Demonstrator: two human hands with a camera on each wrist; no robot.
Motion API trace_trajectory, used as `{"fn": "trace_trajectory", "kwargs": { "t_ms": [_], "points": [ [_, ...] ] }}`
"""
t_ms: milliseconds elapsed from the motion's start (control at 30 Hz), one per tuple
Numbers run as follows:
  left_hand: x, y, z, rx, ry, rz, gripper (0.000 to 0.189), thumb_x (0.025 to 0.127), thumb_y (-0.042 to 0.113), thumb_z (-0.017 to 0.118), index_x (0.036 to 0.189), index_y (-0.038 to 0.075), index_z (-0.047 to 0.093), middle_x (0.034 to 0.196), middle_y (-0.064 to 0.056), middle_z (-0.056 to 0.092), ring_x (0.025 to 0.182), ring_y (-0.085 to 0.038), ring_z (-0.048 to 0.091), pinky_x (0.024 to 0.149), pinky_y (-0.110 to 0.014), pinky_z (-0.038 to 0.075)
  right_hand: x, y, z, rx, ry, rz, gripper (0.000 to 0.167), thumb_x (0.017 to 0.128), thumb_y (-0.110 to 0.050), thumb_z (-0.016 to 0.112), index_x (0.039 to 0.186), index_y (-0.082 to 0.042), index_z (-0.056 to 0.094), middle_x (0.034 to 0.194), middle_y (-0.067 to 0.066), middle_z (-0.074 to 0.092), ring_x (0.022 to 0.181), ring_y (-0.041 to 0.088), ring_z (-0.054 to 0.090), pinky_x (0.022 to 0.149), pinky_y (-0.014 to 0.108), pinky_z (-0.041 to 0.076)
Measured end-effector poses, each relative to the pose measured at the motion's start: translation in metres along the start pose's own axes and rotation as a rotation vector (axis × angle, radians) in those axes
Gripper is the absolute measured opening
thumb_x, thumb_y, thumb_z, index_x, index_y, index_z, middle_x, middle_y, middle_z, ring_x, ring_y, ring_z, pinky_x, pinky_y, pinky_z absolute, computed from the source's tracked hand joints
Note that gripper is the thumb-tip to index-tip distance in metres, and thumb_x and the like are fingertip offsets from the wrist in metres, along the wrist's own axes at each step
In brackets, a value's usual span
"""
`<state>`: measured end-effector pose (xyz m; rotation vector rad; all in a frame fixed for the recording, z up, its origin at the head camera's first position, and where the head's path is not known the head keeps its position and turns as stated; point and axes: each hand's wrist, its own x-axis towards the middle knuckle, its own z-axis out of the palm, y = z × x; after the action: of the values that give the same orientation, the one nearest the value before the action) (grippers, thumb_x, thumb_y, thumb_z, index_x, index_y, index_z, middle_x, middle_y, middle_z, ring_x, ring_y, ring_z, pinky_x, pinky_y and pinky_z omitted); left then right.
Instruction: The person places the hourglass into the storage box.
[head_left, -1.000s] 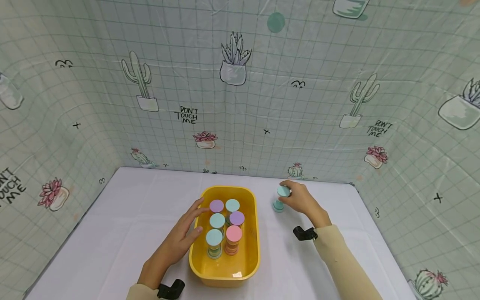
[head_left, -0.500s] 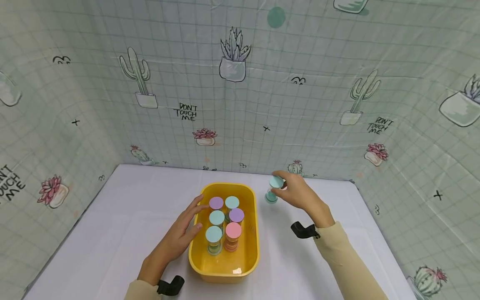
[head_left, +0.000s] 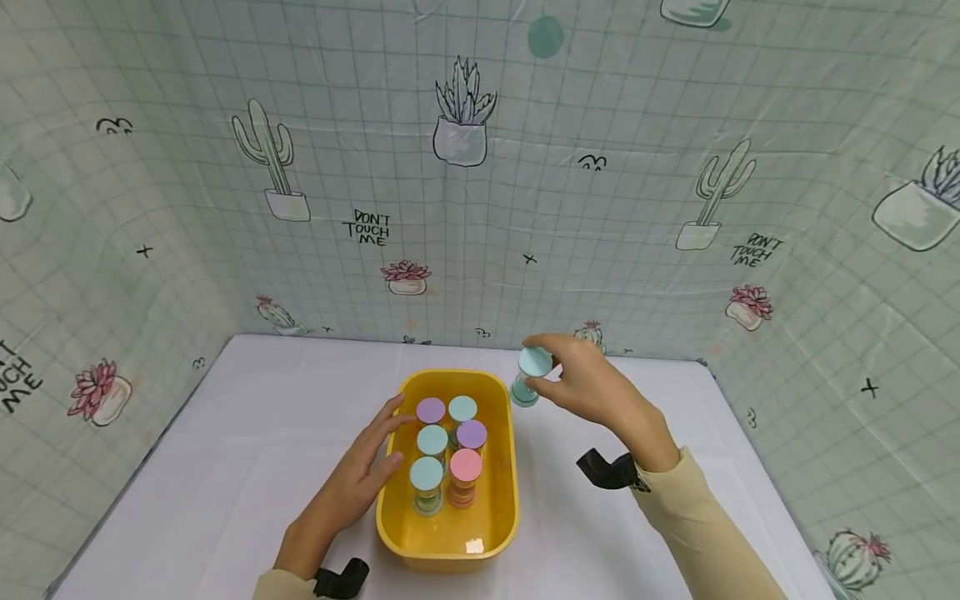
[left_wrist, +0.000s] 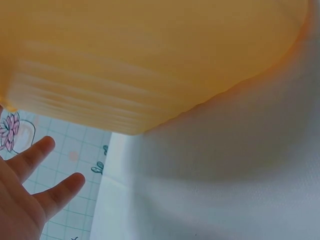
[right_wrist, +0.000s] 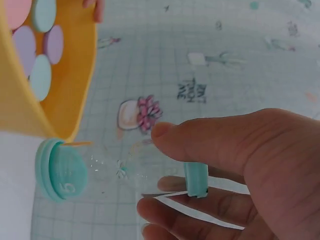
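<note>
My right hand (head_left: 588,379) pinches the teal top cap of a sand timer (head_left: 533,362) between thumb and fingers, just right of the bin's far right corner. In the right wrist view the timer's clear body and teal end cap (right_wrist: 62,172), marked 5, point away from the palm. My left hand (head_left: 348,479) lies at the left rim of the yellow bin (head_left: 514,483), fingers loosely extended over it. Inside stand several sand timers: two with purple tops (head_left: 472,435), one with a pink top (head_left: 466,465), and three with pale blue-green tops (head_left: 427,472).
A white-covered table (head_left: 622,533) carries the bin. Fabric printed with cacti (head_left: 461,137) hangs behind it and at both sides. The near end of the bin's floor (head_left: 442,537) shows bare yellow.
My right hand has carried the teal sand timer leftward, closer to the bin's right side. The left hand stays at the left rim, and the timers in the bin keep their places.
</note>
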<state>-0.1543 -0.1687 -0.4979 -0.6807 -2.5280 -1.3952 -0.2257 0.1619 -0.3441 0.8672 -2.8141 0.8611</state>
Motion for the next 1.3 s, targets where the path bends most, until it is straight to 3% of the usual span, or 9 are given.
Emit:
{"fn": "trace_trajectory", "kwargs": {
  "t_ms": [200,467,667,767,867,1100,1233,1300],
  "points": [
    [-0.001,0.001,0.000,-0.004,-0.012,0.002,0.042,0.105,0.014,0.051,0.146,0.018,0.052,0.171,-0.006,0.024,0.154,-0.041,0.028,0.116,-0.073,0.027,-0.006,-0.019,-0.006,0.021,0.024,-0.067,0.043,0.089,-0.013,0.080,0.129,-0.001,0.066,0.115,0.006,0.074,0.094,0.019,0.067,0.080,0.039,0.062],
    [-0.001,0.001,0.000,0.006,-0.005,-0.006,0.041,0.104,0.014,0.052,0.145,0.018,0.053,0.171,-0.004,0.025,0.154,-0.038,0.029,0.117,-0.070,0.027,-0.008,-0.042,-0.007,0.030,0.002,-0.242,0.039,0.088,-0.011,0.081,0.124,-0.004,0.068,0.112,0.002,0.073,0.097,0.016,0.064,0.080,0.030,0.060],
    [0.000,0.000,0.000,0.003,-0.011,0.005,0.041,0.104,0.011,0.051,0.145,0.015,0.053,0.171,-0.005,0.025,0.154,-0.040,0.029,0.118,-0.068,0.027,-0.009,-0.059,0.000,0.096,-0.142,-0.290,0.038,0.090,-0.014,0.079,0.126,-0.007,0.067,0.114,-0.001,0.071,0.095,0.010,0.063,0.081,0.024,0.060],
    [0.000,0.000,0.000,0.008,-0.007,0.013,0.041,0.104,0.010,0.051,0.145,0.017,0.053,0.171,-0.005,0.025,0.155,-0.037,0.029,0.125,-0.048,0.026,-0.009,-0.065,0.010,0.137,-0.234,-0.333,0.037,0.092,-0.012,0.075,0.126,-0.007,0.065,0.115,-0.001,0.070,0.096,0.008,0.063,0.084,0.022,0.059],
    [-0.001,-0.001,0.000,0.002,-0.003,0.014,0.042,0.104,0.009,0.052,0.145,0.019,0.053,0.171,-0.004,0.025,0.156,-0.032,0.029,0.124,-0.027,0.019,-0.010,-0.070,0.020,0.147,-0.313,-0.372,0.035,0.091,-0.010,0.073,0.125,-0.007,0.065,0.112,-0.003,0.069,0.095,0.005,0.062,0.086,0.020,0.057],
    [-0.001,-0.001,0.000,0.011,0.005,0.008,0.042,0.104,0.011,0.052,0.144,0.023,0.053,0.171,-0.001,0.026,0.156,-0.029,0.030,0.121,-0.055,0.029,-0.011,-0.079,0.033,0.113,-0.457,-0.357,0.031,0.089,-0.006,0.071,0.120,-0.011,0.064,0.106,-0.007,0.067,0.094,0.002,0.058,0.088,0.020,0.056],
    [0.000,-0.001,-0.001,0.007,0.002,0.000,0.039,0.105,0.014,0.052,0.143,0.022,0.053,0.171,0.000,0.026,0.157,-0.024,0.027,0.123,-0.032,0.021,-0.012,-0.080,0.040,0.091,-0.540,-0.324,0.032,0.091,-0.005,0.072,0.121,-0.012,0.063,0.111,-0.007,0.067,0.096,0.000,0.059,0.088,0.017,0.055],
    [0.000,0.000,-0.002,0.009,0.002,-0.004,0.038,0.105,0.015,0.052,0.142,0.022,0.053,0.171,0.000,0.026,0.158,-0.022,0.026,0.122,-0.027,0.019,-0.012,-0.081,0.043,0.059,-0.571,-0.328,0.033,0.092,-0.008,0.074,0.122,-0.012,0.064,0.113,-0.006,0.068,0.097,0.001,0.058,0.088,0.015,0.053]
  ]
}}
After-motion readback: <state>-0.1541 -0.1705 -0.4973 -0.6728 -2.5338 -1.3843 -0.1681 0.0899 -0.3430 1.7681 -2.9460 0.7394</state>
